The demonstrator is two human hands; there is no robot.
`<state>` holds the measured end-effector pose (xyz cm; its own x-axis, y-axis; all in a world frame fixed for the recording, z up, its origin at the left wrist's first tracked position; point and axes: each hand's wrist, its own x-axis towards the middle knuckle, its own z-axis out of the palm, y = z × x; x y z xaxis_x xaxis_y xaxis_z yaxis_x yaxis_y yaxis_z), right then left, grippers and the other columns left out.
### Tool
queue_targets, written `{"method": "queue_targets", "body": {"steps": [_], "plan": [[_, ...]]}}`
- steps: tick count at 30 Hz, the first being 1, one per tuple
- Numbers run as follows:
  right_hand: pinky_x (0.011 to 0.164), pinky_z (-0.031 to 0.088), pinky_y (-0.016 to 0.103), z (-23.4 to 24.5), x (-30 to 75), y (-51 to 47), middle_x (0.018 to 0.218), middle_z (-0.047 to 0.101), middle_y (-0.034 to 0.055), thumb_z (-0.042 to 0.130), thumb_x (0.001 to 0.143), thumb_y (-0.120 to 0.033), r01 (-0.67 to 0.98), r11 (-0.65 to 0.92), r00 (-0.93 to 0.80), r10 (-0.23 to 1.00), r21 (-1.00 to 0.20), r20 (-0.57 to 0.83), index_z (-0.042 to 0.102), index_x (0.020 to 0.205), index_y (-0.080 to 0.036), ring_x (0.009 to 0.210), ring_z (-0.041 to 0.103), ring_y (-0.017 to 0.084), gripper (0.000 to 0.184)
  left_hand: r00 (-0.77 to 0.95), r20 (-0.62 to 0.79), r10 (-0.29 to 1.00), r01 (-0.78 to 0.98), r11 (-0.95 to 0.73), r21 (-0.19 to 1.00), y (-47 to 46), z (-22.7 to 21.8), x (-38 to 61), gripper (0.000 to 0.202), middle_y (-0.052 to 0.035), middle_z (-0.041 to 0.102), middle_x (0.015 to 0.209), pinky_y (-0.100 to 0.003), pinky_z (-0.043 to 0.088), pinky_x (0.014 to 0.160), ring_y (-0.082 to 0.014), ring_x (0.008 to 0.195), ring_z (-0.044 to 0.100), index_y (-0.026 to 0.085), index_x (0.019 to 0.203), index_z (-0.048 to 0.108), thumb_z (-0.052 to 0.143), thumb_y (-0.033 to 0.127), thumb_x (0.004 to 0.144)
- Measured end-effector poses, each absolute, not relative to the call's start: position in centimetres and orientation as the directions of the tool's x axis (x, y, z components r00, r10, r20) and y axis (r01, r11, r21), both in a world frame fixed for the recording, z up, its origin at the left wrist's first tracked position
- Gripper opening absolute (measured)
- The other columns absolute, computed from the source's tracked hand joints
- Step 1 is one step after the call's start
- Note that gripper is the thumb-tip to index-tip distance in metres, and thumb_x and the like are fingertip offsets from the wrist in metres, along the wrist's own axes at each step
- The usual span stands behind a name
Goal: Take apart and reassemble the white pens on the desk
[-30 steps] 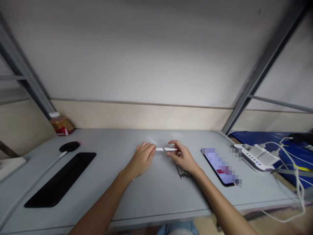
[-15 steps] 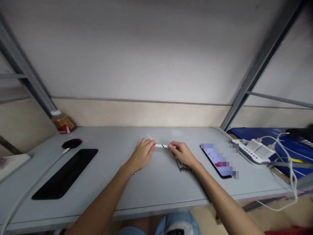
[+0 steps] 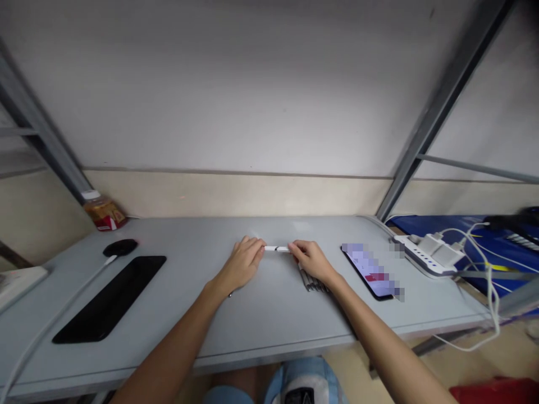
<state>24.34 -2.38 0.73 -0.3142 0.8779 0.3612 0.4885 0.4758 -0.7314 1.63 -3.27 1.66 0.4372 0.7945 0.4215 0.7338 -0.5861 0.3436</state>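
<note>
Both hands meet at a slim white pen [image 3: 277, 249] with a dark mark near its middle, held level just above or on the desk. My left hand [image 3: 244, 262] is closed around its left end. The fingers of my right hand [image 3: 310, 259] pinch its right end. Beneath my right palm lie several grey pens [image 3: 310, 283] side by side, their metal tips toward me and their other ends hidden. A small dark tip [image 3: 230, 294] shows beside my left wrist; the rest of it is covered.
On the grey desk [image 3: 269, 325], a black tablet-like slab [image 3: 110, 300], a round black charger [image 3: 120, 247] with a white cable and a jar [image 3: 104, 211] are at left. A lit phone [image 3: 368, 272] and a power strip [image 3: 425, 255] with plugs stand at right.
The view has shifted slightly, so the desk objects appear a little to the left. Both hands keep hold of the white pen in nearly the same place.
</note>
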Motion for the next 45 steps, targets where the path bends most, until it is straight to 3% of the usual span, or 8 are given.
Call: {"method": "queue_targets", "body": {"steps": [4, 9, 14, 25, 29, 34, 41, 45], "plan": [[0.059, 0.039, 0.022, 0.9, 24.4, -2.5, 0.077, 0.059, -0.001, 0.063, 0.082, -0.04, 0.435, 0.542, -0.315, 0.84, -0.719, 0.443, 0.058, 0.112, -0.021, 0.063, 0.052, 0.012, 0.036, 0.427, 0.418, 0.802, 0.743, -0.575, 0.343, -3.2, 1.7, 1.6, 0.031, -0.003, 0.06, 0.093, -0.036, 0.038, 0.087, -0.0195, 0.092, 0.048, 0.023, 0.098, 0.057, 0.027, 0.032, 0.099], [0.056, 0.036, 0.023, 1.0, 24.3, -2.5, 0.059, 0.054, -0.0016, 0.044, 0.094, -0.04, 0.521, 0.504, -0.34, 0.863, -0.689, 0.374, 0.063, 0.08, -0.018, 0.055, 0.048, 0.012, 0.033, 0.441, 0.408, 0.799, 0.737, -0.582, 0.344, -3.3, 1.8, 1.7, 0.032, -0.003, 0.059, 0.092, -0.037, 0.038, 0.087, -0.0197, 0.091, 0.047, 0.022, 0.096, 0.056, 0.026, 0.032, 0.099], [0.06, 0.039, 0.023, 1.1, 24.1, -2.6, 0.075, 0.062, -0.0002, 0.057, 0.087, -0.036, 0.511, 0.564, -0.339, 0.826, -0.649, 0.451, 0.058, 0.113, -0.021, 0.062, 0.054, 0.013, 0.03, 0.436, 0.399, 0.807, 0.747, -0.572, 0.34, -3.0, 1.6, 1.6, 0.031, -0.0025, 0.059, 0.091, -0.035, 0.039, 0.085, -0.0193, 0.088, 0.047, 0.022, 0.095, 0.055, 0.026, 0.032, 0.099], [0.058, 0.032, 0.024, 1.3, 23.9, -3.0, 0.065, 0.06, 0.0, 0.046, 0.093, -0.038, 0.603, 0.522, -0.363, 0.853, -0.604, 0.374, 0.065, 0.089, -0.02, 0.059, 0.05, 0.013, 0.027, 0.445, 0.387, 0.808, 0.768, -0.567, 0.298, -2.4, 1.5, 1.5, 0.03, -0.002, 0.059, 0.084, -0.034, 0.036, 0.077, -0.0198, 0.084, 0.046, 0.022, 0.087, 0.055, 0.029, 0.031, 0.098], [0.051, 0.028, 0.022, 1.3, 23.8, -3.0, 0.058, 0.05, -0.0026, 0.047, 0.091, -0.041, 0.42, 0.44, -0.408, 0.873, -0.794, 0.267, 0.061, 0.074, -0.018, 0.053, 0.042, 0.01, 0.033, 0.453, 0.419, 0.787, 0.786, -0.574, 0.228, -2.4, 1.6, 1.4, 0.026, -0.0026, 0.057, 0.076, -0.034, 0.034, 0.074, -0.0204, 0.079, 0.045, 0.021, 0.079, 0.053, 0.033, 0.021, 0.095], [0.041, 0.024, 0.022, 1.5, 23.5, -2.9, 0.045, 0.046, -0.0047, 0.047, 0.089, -0.049, 0.08, 0.05, -0.439, 0.899, -0.996, 0.01, 0.057, 0.071, -0.017, 0.038, 0.035, 0.008, 0.038, 0.461, 0.473, 0.751, 0.792, -0.588, 0.163, -2.7, 2.0, 1.5, 0.025, -0.0034, 0.058, 0.078, -0.034, 0.034, 0.074, -0.0197, 0.08, 0.046, 0.02, 0.08, 0.055, 0.034, 0.02, 0.094], [0.063, 0.048, 0.023, 2.0, 23.5, -1.8, 0.083, 0.066, 0.0041, 0.063, 0.081, -0.043, -0.477, 0.017, -0.155, 0.983, -0.879, 0.103, 0.06, 0.087, -0.018, 0.075, 0.063, 0.014, 0.026, 0.379, 0.469, 0.797, 0.809, -0.532, 0.25, -2.6, 2.2, 1.2, 0.029, -0.0039, 0.062, 0.099, -0.034, 0.037, 0.085, -0.0188, 0.096, 0.052, 0.021, 0.101, 0.058, 0.031, 0.032, 0.097], [0.04, 0.034, 0.017, 2.0, 23.5, -0.9, 0.062, 0.053, -0.0043, 0.059, 0.085, -0.042, -0.64, -0.157, -0.28, 0.959, -0.752, 0.038, 0.056, 0.096, -0.022, 0.044, 0.045, 0.007, 0.023, 0.187, 0.468, 0.864, 0.942, -0.293, 0.163, -1.9, 1.7, 0.3, 0.028, -0.0076, 0.062, 0.102, -0.037, 0.038, 0.082, -0.0238, 0.099, 0.051, 0.02, 0.097, 0.058, 0.035, 0.035, 0.095]]}}
